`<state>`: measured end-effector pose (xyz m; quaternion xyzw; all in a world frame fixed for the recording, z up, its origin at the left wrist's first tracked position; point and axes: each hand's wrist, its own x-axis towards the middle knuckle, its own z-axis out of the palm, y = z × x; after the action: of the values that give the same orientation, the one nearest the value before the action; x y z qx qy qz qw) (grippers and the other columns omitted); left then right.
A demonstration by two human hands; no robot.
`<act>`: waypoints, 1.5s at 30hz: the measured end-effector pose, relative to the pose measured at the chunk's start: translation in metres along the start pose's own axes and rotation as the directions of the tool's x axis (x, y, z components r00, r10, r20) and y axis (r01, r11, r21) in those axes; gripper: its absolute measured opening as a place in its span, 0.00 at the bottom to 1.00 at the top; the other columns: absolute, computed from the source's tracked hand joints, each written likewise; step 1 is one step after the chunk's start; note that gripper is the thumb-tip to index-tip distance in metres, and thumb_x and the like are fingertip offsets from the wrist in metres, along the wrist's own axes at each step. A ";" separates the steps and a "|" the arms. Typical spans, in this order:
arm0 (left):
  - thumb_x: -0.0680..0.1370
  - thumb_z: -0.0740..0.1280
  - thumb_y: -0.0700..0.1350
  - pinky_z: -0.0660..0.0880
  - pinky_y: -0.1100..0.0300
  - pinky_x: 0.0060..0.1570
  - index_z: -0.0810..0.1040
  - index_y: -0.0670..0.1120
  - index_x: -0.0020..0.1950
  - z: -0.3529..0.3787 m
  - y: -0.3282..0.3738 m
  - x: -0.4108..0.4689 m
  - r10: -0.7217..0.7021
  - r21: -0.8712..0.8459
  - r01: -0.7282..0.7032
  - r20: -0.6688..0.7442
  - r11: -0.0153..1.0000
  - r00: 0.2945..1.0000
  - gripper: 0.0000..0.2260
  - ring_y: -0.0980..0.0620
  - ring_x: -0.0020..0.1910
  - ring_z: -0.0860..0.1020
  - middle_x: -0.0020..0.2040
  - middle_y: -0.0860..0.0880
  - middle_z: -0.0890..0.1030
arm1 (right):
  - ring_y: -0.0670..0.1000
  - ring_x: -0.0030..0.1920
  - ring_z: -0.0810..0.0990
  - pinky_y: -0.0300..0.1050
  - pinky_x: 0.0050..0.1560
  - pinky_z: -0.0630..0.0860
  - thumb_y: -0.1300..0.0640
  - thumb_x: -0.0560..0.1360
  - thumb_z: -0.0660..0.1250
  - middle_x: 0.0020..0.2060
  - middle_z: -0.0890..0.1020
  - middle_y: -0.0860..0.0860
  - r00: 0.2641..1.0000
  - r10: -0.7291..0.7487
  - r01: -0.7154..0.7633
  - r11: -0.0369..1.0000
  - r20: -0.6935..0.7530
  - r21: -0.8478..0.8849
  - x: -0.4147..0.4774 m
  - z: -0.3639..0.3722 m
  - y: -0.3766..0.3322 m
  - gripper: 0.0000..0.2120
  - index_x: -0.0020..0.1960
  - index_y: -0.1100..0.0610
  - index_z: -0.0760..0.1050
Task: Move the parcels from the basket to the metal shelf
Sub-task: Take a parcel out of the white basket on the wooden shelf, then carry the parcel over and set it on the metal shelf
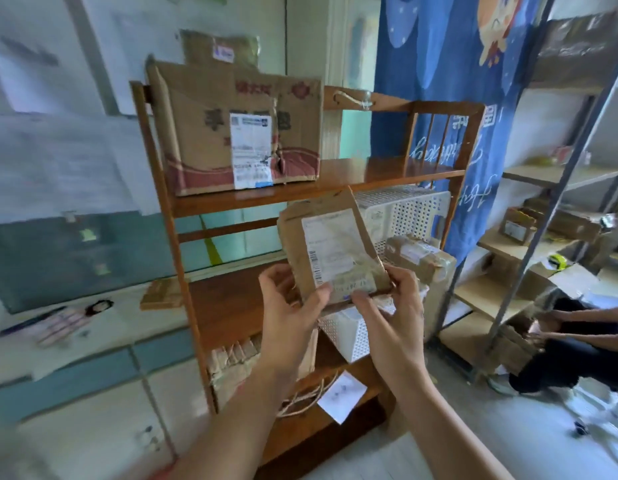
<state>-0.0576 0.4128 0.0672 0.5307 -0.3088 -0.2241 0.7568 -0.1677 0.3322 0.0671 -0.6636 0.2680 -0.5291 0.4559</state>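
Note:
Both hands hold a flat brown cardboard parcel [330,244] with a white shipping label, tilted up in front of the wooden rack. My left hand [288,306] grips its lower left edge. My right hand [392,306] grips its lower right corner. Behind the parcel stands a white perforated basket [404,211] on the rack's middle board, with a taped brown parcel [420,259] resting in it. The metal shelf [529,237] stands at the right, with small boxes on its pale boards.
A wooden rack [231,299] fills the centre, with a large cardboard box [231,133] on its top board and paper bags lower down. A blue curtain [449,81] hangs behind. A seated person's arms and legs [577,344] are by the metal shelf's foot.

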 end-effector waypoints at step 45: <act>0.71 0.72 0.49 0.74 0.35 0.53 0.78 0.57 0.57 -0.214 0.148 -0.157 0.295 -0.019 -0.337 -0.437 0.941 0.850 0.16 0.32 0.55 0.80 0.61 0.30 0.78 | 0.54 0.57 0.85 0.63 0.60 0.78 0.49 0.71 0.70 0.57 0.86 0.50 0.654 -0.212 -0.316 0.796 0.726 0.517 -0.093 0.173 -0.133 0.20 0.63 0.45 0.77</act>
<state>-0.0160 0.7093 0.1175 0.4719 -0.2075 0.0109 0.8568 -0.0479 0.5243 0.1386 -0.6316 -0.1090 -0.2468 0.7268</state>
